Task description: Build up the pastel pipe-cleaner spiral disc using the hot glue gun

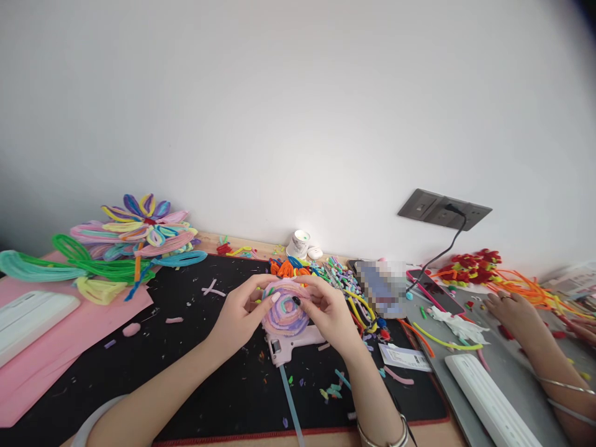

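Observation:
Between my two hands is a round, fuzzy disc (285, 308) coiled in pink, purple and blue. My left hand (249, 307) grips its left edge, with the thumb on the front and fingers behind the top. On the right edge, my right hand (325, 305) pinches it the same way, a dark thumbnail showing on its face. Just below the disc lies a pale pink glue gun (298, 346) on the black mat (223, 385), and a translucent glue stick (291, 403) runs from it toward the near edge.
Pipe-cleaner flowers (149, 226) and pink paper (60, 335) lie at left. Behind are a paper cup (298, 244) and colourful scraps (339, 276). Right are a phone (435, 292), white devices (488, 400) and another person's hand (514, 316) near orange stems (526, 285).

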A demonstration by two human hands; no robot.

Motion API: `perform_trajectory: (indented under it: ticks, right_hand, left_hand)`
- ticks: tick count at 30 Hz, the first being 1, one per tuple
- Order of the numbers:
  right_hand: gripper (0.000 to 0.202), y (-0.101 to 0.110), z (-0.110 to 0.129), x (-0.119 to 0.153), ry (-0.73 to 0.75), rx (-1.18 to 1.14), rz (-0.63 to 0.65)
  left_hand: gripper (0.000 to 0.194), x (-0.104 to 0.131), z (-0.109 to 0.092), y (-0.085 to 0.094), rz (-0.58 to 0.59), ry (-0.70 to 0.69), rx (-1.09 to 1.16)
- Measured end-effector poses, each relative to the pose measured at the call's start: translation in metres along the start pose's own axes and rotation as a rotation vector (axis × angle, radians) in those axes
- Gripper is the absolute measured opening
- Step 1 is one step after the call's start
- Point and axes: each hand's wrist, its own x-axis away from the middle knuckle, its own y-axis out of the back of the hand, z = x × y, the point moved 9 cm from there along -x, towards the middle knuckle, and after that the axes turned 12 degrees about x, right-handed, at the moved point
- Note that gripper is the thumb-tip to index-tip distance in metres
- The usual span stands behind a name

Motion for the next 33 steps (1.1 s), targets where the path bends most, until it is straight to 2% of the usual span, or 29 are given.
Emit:
perform_trajectory:
  ticks: [22, 28, 33]
  right_hand:
    - [0.032, 0.0004, -0.0045, -0.0018, -0.039, -0.028, -0.006]
    - [0.033, 0.0021, -0.0016, -0.0008, -0.017, 0.018, -0.013]
    - [0.038, -0.005, -0.004, -0.0002, -0.03, -0.014, 0.058]
  left_hand:
    - [0.02, -0.0007, 0.002, 0.0021, -0.015, -0.003, -0.022]
    - [0.025, -0.0003, 0.0013, -0.0015, 0.027, 0.011, 0.012]
    - [0.029, -0.0017, 0.0041, -0.0022, 0.051, 0.011, -0.036]
